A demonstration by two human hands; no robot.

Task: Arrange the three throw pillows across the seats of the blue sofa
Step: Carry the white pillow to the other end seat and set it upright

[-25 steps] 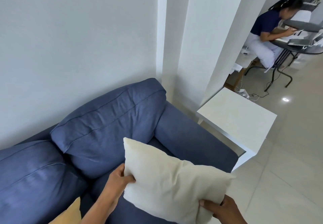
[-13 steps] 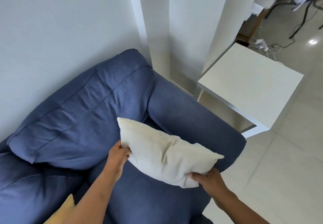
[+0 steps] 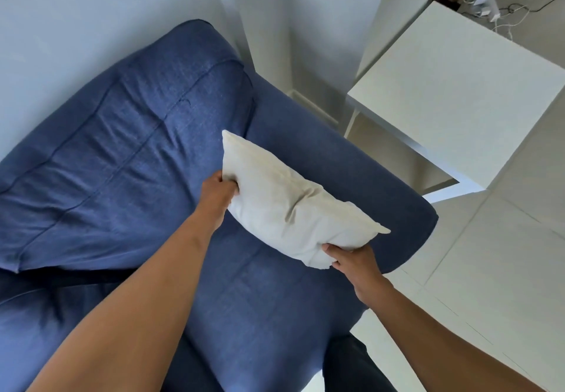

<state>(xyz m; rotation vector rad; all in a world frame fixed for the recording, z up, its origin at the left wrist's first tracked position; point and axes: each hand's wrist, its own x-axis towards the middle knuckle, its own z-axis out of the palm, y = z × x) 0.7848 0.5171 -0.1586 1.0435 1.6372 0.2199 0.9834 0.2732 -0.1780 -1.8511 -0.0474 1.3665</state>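
A cream throw pillow (image 3: 287, 205) stands on edge at the right end of the blue sofa (image 3: 128, 146), leaning against the sofa's right armrest (image 3: 360, 171). My left hand (image 3: 218, 194) grips the pillow's far left edge near the back cushion. My right hand (image 3: 351, 261) holds its near lower corner. The seat cushion (image 3: 260, 309) lies below the pillow. No other throw pillow is in view now.
A white side table (image 3: 458, 91) stands just right of the armrest. White wall and a pillar (image 3: 305, 24) rise behind the sofa. Cables and a power strip (image 3: 486, 6) lie on the tiled floor (image 3: 504, 269) at the top right.
Both hands have carried the cream pillow down and right, from above the seat to against the right armrest. The view tilted down; the yellow pillow at the lower left has left the frame.
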